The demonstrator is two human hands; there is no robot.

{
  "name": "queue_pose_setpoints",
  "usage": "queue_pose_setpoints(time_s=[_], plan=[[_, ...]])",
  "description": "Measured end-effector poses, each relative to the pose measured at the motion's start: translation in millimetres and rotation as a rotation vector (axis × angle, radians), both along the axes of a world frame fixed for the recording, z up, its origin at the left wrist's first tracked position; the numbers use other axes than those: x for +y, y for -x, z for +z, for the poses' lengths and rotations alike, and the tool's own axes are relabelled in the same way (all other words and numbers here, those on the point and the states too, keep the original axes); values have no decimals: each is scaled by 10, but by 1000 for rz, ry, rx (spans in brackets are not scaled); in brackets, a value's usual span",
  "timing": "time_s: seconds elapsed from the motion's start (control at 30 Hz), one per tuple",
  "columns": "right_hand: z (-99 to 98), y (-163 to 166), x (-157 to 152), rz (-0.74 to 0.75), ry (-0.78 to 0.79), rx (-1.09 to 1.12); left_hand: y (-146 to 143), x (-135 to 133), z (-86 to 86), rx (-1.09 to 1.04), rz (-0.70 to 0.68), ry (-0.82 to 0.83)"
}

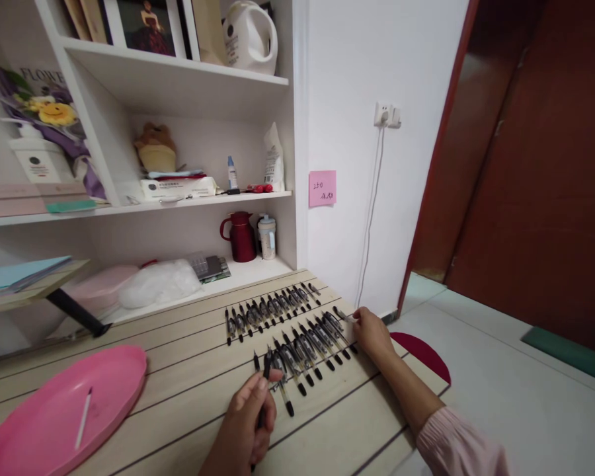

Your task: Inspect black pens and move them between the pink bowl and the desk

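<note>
the left hand [250, 418] is curled into a loose fist around a dark pen [267, 363], the slim end of which stands out beyond the thumb and forefinger while the rest runs down through the palm; the fingers are closed, with little gap. the right hand [373, 332] has thumb and fingertips pinched together on the near end of the end pen [345, 317], at the right limit of the near row [305, 350]; whether that pen is lifted clear cannot be told. the near row lies between the two hands, its left end just beside the left fingers. the far row [268, 309] lies beyond, apart from both hands. the pens have slim, straight barrels of clear, shiny material with black ends. the table [327, 423] is pale, wood-like and crossed by dark lines; the tray [54, 390] is smooth pink, rounded, and bears a thin white stick [84, 418]. the rowed pens lie roughly parallel, long axes slanting from the shelf [272, 266] side toward the person, thicker black ends nearest. the dark pen is tilted, its slim end directed away from the person; the end pen's black tip points away and leftward.
</note>
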State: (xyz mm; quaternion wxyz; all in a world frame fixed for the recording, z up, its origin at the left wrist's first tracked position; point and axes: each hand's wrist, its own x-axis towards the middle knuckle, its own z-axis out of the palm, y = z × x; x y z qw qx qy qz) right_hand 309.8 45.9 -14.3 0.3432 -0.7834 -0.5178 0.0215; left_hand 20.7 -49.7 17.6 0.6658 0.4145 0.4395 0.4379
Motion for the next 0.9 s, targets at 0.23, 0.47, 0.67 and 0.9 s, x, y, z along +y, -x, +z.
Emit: queue_pose_setpoints(time_s=[0.23, 0.47, 0.67, 0.9], plan=[[448, 759, -401, 459, -144, 871, -6, 27, -32, 39, -78, -53], [670, 1405, -699, 697, -73, 1286, -3, 30, -82, 48, -119, -69], [637, 1470, -695, 733, -65, 1285, 6, 23, -93, 44, -147, -88], [667, 1499, -763, 784, 56, 1229, -6, 38, -125, 60, -135, -89]])
